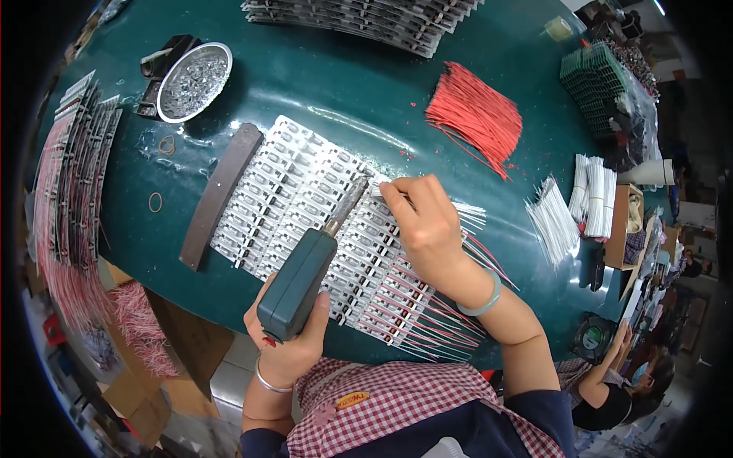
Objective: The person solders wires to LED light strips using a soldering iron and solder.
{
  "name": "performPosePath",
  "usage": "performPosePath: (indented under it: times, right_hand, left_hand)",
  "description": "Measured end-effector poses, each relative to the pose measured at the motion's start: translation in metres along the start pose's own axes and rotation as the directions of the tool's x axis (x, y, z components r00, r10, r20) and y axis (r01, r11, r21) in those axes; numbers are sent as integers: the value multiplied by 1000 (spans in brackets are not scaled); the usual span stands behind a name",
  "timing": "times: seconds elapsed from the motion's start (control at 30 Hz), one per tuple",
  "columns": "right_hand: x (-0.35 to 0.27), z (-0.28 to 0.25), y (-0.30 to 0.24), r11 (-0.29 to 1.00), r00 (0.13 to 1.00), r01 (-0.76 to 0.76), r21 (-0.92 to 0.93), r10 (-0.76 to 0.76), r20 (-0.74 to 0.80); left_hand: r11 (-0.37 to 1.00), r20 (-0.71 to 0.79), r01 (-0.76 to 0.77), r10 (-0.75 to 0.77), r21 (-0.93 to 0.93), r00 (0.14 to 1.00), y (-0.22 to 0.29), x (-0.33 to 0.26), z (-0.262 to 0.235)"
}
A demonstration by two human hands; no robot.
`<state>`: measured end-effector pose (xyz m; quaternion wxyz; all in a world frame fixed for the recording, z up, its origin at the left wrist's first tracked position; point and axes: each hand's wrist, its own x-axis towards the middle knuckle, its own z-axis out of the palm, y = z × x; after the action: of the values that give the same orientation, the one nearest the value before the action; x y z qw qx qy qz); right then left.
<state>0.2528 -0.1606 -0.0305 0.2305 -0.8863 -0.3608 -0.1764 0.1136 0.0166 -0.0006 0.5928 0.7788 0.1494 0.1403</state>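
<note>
At the lower centre, the left hand [301, 347] wraps closely round a dark green, blunt-ended tool [296, 284] of smooth plastic, whose grey metal rod [348, 204] slants up toward the right hand [429, 225]. That hand is bent into a tight pinch on thin white wires [469, 214], their ends jutting out on its right side. Under both hands, in the middle of the frame, ribbed strips [305, 191] of small pale units with grey metal parts lie flat in close, regular rows on the green, glossy worktop [343, 76].

The wiring looks partly done: the strip at the lower right carries supple red and white leads [450, 328] fanning off its edge, while the strips toward the left show none, so most of them seem to be left. The right hand hides what is directly beneath it.

Left of the strips lies a dark brown, gently curved bar [221, 195]. Farther off, straight white lengths [551, 221] at the right and a dense, bristly heap of red wires [473, 114] at the upper right look like unused stock. At the upper left, a round, shiny metal bowl [163, 103] holds crumpled silvery bits. A layered stack [366, 23] at the top edge shows no wires and may be unwired
</note>
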Motion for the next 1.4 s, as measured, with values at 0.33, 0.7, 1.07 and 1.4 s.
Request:
performPosePath:
  times: [0.33, 0.7, 1.07, 1.4]
  right_hand:
    - [2, -1, 0, 1000, 1000, 10, 28, -11, 23]
    - [3, -2, -1, 999, 1000, 11, 34, -12, 29]
    - [2, 1, -1, 999, 999, 37, 29, -36, -27]
    - [-4, 1, -8, 998, 999, 48, 39, -48, 1]
  left_hand:
    - [996, 76, -17, 10, 90, 997, 0, 5, 2]
    - [984, 104, -88, 72, 157, 992, 3, 7, 1]
    - [988, -23, -45, 49, 148, 999, 0, -5, -7]
    - [983, 73, -112, 102, 143, 992, 2, -2, -10]
